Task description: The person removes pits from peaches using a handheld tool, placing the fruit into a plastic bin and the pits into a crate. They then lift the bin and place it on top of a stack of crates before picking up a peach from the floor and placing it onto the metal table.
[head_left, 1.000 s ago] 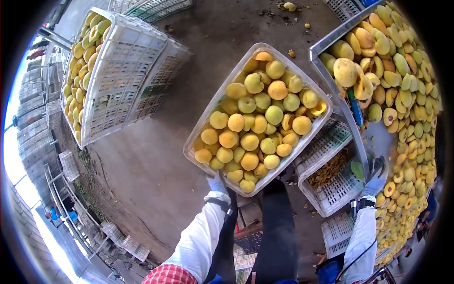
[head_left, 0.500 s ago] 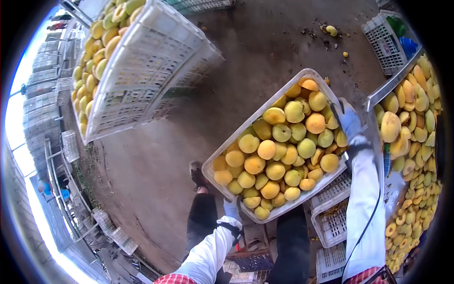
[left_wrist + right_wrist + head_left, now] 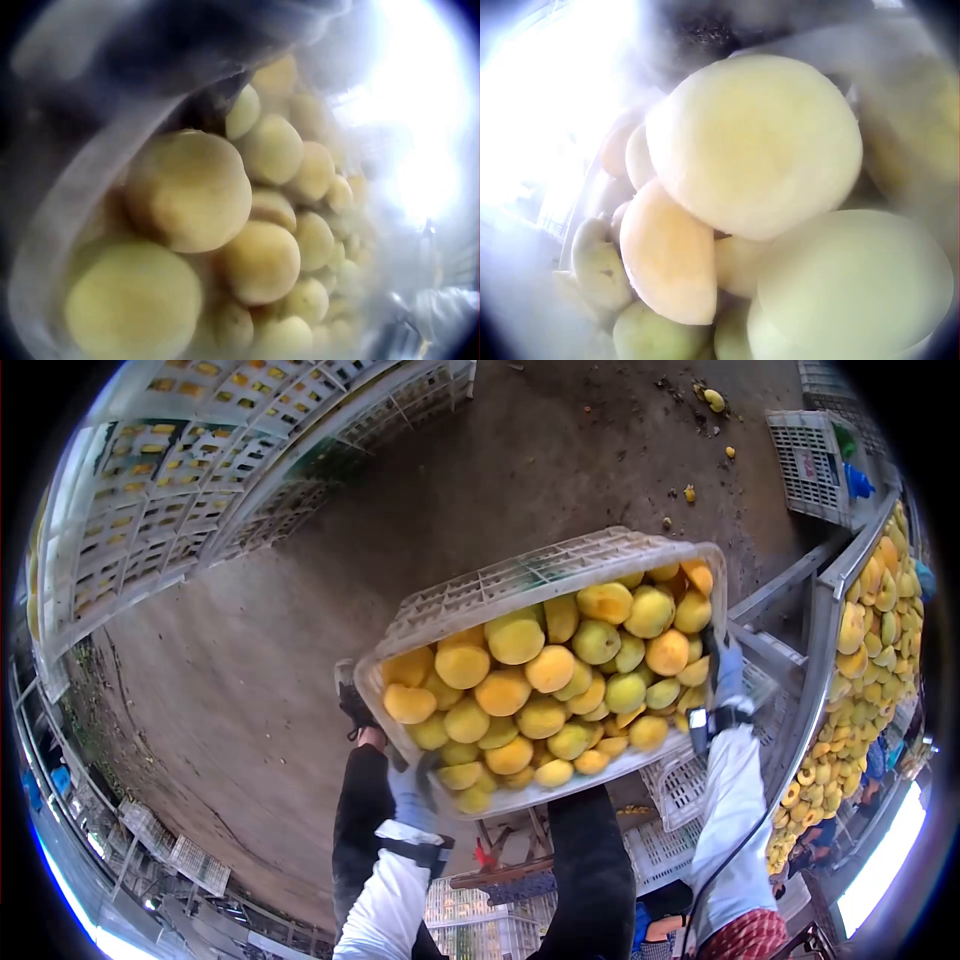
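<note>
A white plastic crate full of yellow and green fruit is tilted, its far side wall showing in the head view. My gloved left hand grips its near left corner, and my gloved right hand grips the right end. In the left wrist view the hand covers part of the crate's rim, with fruit close below. The right wrist view shows large fruit right by the dark glove. Fingertips are mostly hidden behind the rim.
Stacked white crates stand at upper left. A metal-edged table heaped with halved fruit is on the right, with crates beneath it. Another crate stands at upper right. Fruit scraps lie on the ground.
My right hand has moved from the fruit table to the crate's right end and grips it. The crate has turned and tilted, and the stacked crates appear closer.
</note>
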`<state>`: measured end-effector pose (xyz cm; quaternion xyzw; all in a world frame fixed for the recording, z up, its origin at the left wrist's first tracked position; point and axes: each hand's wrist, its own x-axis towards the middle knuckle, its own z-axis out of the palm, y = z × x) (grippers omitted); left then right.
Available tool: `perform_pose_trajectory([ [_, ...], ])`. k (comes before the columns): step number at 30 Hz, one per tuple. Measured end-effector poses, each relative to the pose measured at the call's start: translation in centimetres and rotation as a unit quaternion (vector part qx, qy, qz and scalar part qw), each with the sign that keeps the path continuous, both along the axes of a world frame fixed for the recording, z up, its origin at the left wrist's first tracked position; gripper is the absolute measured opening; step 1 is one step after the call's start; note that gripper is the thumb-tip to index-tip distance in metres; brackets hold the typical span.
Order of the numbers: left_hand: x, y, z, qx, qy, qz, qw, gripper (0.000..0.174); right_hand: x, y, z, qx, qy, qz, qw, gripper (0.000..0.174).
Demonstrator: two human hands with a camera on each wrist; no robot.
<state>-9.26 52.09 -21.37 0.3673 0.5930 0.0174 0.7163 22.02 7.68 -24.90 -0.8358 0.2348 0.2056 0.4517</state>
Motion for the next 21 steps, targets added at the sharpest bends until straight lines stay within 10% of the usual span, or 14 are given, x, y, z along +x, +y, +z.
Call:
perform_pose_trajectory([
  [4,2.3,4.4,2.2,-0.018,-0.006,0.012,1.000,0.049,-7.6,1.5,1.0,-0.008,0.043,-0.034,0.998,0.046],
  [10,-0.2,4.3,-1.3,0.052,0.084,0.043,0.994,0.045,-4.6,1.5,0.3,-0.001,0.105,0.096,0.990,0.029],
  [15,-1.7,4.0,-1.8,0.004,0.111,0.031,0.993,0.044,-4.1,7.1,3.8,0.061,0.136,-0.045,0.988,0.029],
  [21,-3.1,4.2,-1.7,-0.041,0.097,0.098,0.990,0.042,-2.3,5.5,3.5,0.020,0.098,0.010,0.995,0.033],
])
